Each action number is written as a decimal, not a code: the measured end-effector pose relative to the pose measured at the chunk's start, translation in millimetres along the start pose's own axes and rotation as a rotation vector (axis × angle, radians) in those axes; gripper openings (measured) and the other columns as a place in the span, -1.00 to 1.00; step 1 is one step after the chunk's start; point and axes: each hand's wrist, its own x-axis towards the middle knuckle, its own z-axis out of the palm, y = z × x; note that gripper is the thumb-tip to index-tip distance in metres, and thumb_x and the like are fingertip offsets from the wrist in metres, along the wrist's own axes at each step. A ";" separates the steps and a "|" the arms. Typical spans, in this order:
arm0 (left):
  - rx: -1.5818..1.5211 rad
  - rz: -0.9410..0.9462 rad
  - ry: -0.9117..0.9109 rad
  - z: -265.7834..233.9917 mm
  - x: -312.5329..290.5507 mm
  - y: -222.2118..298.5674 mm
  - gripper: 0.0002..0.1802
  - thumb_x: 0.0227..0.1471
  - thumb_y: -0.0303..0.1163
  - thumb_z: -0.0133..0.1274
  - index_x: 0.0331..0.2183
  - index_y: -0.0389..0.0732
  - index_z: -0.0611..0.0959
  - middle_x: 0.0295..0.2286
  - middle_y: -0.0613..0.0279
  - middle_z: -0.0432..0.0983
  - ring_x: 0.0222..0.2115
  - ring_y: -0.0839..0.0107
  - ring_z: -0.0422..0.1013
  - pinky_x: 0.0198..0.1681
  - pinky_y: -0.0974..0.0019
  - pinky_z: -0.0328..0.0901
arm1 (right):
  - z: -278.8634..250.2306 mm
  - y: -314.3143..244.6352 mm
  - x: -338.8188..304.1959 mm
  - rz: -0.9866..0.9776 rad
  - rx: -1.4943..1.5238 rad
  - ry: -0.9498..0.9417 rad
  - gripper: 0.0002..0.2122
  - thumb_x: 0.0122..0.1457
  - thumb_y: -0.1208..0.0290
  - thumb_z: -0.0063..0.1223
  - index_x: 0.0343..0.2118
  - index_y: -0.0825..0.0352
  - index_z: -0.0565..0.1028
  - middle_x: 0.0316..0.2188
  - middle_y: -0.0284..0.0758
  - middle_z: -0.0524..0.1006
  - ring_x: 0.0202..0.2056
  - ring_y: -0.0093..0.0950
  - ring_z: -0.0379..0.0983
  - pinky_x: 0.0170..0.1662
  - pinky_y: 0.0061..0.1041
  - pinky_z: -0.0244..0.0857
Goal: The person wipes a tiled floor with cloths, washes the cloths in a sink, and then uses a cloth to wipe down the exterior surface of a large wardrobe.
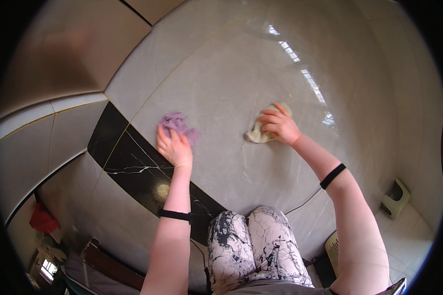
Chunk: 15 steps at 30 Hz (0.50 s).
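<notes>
On the glossy grey tile floor [216,69], my left hand [174,150] presses down on a crumpled purple cloth [174,119]. Its fingers reach over the near side of the cloth, with part of it bunched ahead of them. Farther right, my right hand [283,127] has its fingers curled over a cream-coloured cloth [255,135], also against the floor. Some of that cloth shows to the left of the fingers and some beyond them. The palm side of each hand is hidden.
My knees in patterned trousers [253,246] are between my arms. A black marbled border strip [135,155] crosses the floor at left, beside a brown panel [59,59]. To the right stand a pale green plastic item [396,201] and a beige slatted object [332,248]. Something red [44,219] is far left.
</notes>
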 end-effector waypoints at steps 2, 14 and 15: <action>-0.114 -0.004 -0.165 1.5 2.4 40.0 -0.55 0.00 -0.24 0.03 -0.04 -0.13 0.50 0.17 0.01 0.11 0.16 0.02 0.09 0.07 -0.07 0.13 | 0.9 10.3 -54.5 0.267 -0.098 0.159 -0.72 -0.24 0.62 0.12 -0.40 0.12 0.54 -0.08 -0.46 0.48 0.09 -0.39 0.30 0.23 -0.07 0.00; -0.667 1.070 -0.500 -6.3 -104.5 183.1 -0.69 -0.07 -0.24 0.11 -0.19 0.05 0.61 0.12 0.28 0.25 0.20 0.27 0.07 0.23 0.06 -0.03 | 26.6 4.4 -94.5 1.473 0.033 0.767 -0.55 0.17 0.08 -0.06 0.10 0.13 0.41 0.19 -0.07 0.20 0.15 -0.12 0.22 0.19 -0.27 0.06; -0.670 1.126 -0.532 -8.9 -109.7 172.6 -0.71 -0.10 -0.27 0.12 -0.23 0.04 0.61 0.10 0.32 0.27 0.19 0.31 0.08 0.23 0.08 -0.02 | 30.8 -0.1 -85.1 1.415 0.048 0.724 -0.58 0.14 0.08 -0.01 0.03 0.12 0.47 0.17 -0.10 0.23 0.15 -0.15 0.21 0.21 -0.19 0.00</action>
